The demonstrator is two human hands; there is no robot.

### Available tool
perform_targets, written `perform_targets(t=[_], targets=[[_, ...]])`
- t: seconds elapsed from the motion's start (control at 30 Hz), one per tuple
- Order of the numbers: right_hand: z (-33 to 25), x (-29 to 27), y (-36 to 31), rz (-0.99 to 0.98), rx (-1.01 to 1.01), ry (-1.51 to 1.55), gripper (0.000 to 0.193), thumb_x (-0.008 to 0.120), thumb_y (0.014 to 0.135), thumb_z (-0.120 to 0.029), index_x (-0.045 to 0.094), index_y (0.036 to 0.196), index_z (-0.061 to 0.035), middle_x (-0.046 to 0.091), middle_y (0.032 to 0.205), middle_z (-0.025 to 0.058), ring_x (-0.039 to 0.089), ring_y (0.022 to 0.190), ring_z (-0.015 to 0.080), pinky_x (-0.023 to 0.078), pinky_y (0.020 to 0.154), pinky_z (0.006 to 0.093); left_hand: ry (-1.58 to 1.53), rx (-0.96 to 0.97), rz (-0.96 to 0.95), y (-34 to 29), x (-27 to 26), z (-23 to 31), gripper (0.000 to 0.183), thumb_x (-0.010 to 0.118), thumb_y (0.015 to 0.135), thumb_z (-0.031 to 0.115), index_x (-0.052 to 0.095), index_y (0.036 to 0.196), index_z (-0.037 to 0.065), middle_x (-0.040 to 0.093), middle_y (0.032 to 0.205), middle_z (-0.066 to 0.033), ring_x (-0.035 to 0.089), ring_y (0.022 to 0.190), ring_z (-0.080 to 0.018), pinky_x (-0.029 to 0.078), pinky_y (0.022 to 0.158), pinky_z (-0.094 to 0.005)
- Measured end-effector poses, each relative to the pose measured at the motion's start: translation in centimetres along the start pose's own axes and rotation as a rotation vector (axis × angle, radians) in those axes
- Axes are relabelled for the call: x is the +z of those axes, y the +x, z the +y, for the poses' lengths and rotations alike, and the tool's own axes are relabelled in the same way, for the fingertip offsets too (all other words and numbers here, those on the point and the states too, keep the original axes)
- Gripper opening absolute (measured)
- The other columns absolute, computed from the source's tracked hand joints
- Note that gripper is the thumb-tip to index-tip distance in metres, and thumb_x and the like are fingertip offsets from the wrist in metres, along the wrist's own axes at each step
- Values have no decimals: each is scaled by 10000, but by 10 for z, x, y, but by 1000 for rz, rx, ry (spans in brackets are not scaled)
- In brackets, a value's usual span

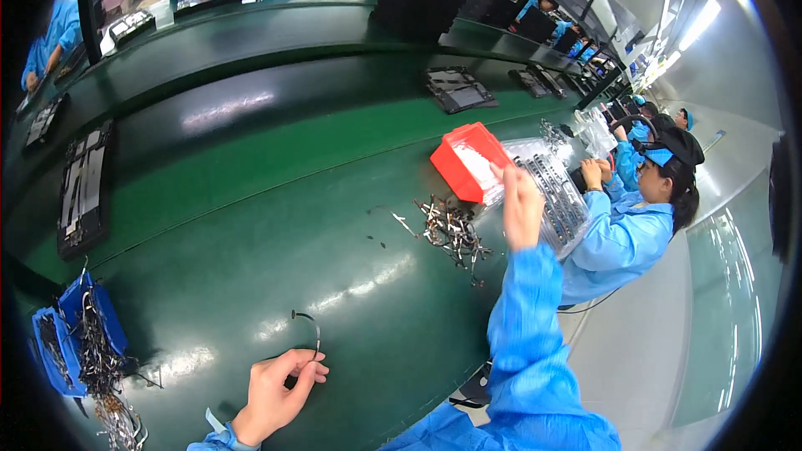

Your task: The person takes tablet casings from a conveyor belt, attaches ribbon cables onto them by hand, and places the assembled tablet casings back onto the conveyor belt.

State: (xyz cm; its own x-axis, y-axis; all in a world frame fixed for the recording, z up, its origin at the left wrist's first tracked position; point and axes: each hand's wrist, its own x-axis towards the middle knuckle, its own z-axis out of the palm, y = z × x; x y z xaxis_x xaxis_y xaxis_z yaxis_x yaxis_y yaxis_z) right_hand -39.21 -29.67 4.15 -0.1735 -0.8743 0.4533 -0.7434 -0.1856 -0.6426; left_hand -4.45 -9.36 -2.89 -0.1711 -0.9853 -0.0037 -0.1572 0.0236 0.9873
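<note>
My left hand (280,391) is low over the green bench, its thumb and fingers pinching a thin flex cable (317,330). The cable curves upward from the fingertips and ends in a small dark round tip. Farther right, my right hand (523,210) is raised beside the red bin (459,174), in front of a clear tray of small dark strips (558,200). Its fingers look pressed together; anything between them is too small or blurred to make out. White material lies inside the bin. Left of my right hand is a loose pile of small cables (451,230).
Blue bins (104,317) at the left overflow with dark cables. Flat device frames (85,188) lie along the conveyor (276,117) beyond the bench (209,271). A co-worker in a blue smock (626,234) sits close on my right. Other people work across the line.
</note>
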Motion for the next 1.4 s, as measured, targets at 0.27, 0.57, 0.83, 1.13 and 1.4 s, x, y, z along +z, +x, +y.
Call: perform_targets(t=[0.27, 0.57, 0.83, 1.13, 1.4], targets=[[54, -5, 46, 112, -349, -458, 246, 725, 678, -48, 700, 915, -110, 607, 955, 102, 556, 972, 303, 452, 850, 396, 27, 53, -25, 5, 2, 9, 109, 564, 903, 5, 619, 994, -18, 703, 828, -113, 714, 742, -181, 585, 647, -270], [-56, 30, -100, -466, -691, -92, 368, 718, 779, -132, 661, 1137, -67, 627, 947, 102, 594, 853, 265, 485, 750, 366, -2, -108, -29, 3, -5, 12, 174, 547, 921, 48, 593, 1078, -13, 707, 858, -121, 715, 771, -194, 582, 689, -293], [-86, 25, -102, -391, -391, 121, 218, 646, 780, 64, 712, 967, -26, 653, 784, 125, 609, 709, 230, 476, 648, 311, -375, -267, -180, 62, 46, 14, 185, 536, 963, 134, 490, 1041, -27, 663, 736, -112, 681, 654, -160, 568, 567, -271], [-110, 61, -121, -494, -423, 197, 107, 677, 759, 41, 691, 855, -4, 674, 788, 103, 613, 679, 195, 463, 574, 278, -53, -234, -14, 1, -5, 26, 217, 504, 966, 152, 441, 1082, -20, 605, 621, -146, 652, 554, -239, 534, 514, -362], [-136, 60, -126, -558, -410, 152, 78, 739, 716, -3, 687, 773, -15, 675, 738, 87, 626, 667, 198, 473, 564, 284, 852, -110, 660, -84, -152, 66, 99, 608, 834, 106, 637, 884, 26, 634, 777, -172, 632, 721, -346, 511, 645, -400]])
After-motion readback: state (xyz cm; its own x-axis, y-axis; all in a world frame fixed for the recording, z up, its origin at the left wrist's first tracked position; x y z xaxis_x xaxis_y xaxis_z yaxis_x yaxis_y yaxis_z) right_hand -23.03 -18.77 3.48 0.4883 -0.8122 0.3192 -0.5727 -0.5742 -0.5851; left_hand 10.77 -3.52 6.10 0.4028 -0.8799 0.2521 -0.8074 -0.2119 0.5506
